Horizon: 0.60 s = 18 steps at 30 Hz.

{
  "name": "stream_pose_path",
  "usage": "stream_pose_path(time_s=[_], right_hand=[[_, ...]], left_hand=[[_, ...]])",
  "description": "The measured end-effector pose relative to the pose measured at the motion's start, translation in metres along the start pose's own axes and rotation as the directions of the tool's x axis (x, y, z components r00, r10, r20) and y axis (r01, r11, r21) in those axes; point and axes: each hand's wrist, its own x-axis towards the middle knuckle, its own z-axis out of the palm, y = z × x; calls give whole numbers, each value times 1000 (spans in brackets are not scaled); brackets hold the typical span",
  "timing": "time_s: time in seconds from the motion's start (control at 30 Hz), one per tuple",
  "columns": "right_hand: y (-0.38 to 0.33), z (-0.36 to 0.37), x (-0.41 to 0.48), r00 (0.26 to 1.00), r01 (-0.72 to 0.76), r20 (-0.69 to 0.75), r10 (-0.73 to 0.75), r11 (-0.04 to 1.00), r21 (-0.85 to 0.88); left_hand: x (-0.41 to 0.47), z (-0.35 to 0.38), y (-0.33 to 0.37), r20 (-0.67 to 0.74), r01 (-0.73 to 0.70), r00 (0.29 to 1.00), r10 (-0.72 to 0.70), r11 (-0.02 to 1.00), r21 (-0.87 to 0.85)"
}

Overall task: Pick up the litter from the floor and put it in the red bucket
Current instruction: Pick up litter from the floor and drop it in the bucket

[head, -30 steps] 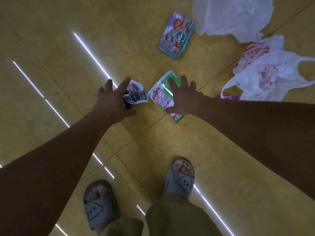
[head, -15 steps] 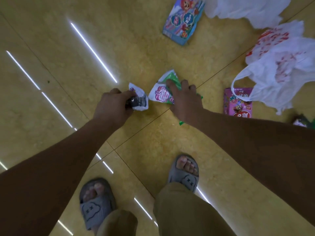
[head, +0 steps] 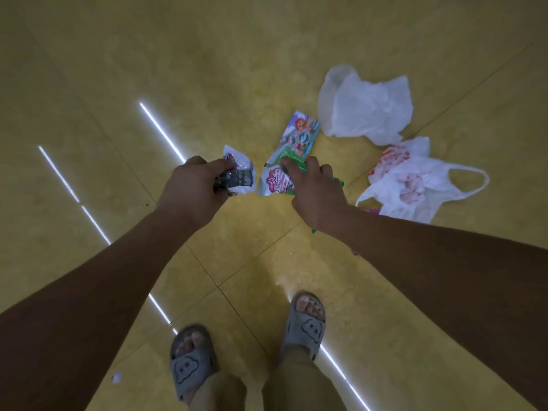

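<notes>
My left hand [head: 194, 188] is closed on a crumpled white and black wrapper [head: 240, 175], held above the yellow floor. My right hand [head: 315, 192] grips a green and pink snack packet [head: 274, 180], fingers over its top edge. Just beyond that packet a blue cartoon packet [head: 301, 134] lies on the floor. A plain white plastic bag [head: 366, 108] lies further back, and a white bag with red print [head: 415, 179] is to the right. The red bucket is out of view.
My two feet in grey slippers [head: 305, 327] stand on the glossy yellow tiles at the bottom. A small white scrap [head: 116, 376] lies near the left foot. A sliver of a pink packet [head: 372, 211] peeks from under the printed bag.
Both hands closed on their wrappers and lifted them off the floor. The view tilted up, so the bags and the blue packet sit lower in the picture.
</notes>
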Motion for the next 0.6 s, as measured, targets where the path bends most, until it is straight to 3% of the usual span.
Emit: stream_pose_path(time_s=[0.27,0.6], right_hand=[[-37,-148,-18,991,61,-118,-62,998,-16],[-115,-316,-79,970,142,-201,-139,990,1]], left_hand=[[-10,-133,51,-148,-66,987,62,998,-19],[-75,-329,89,-244,-35,969,33,999,-2]])
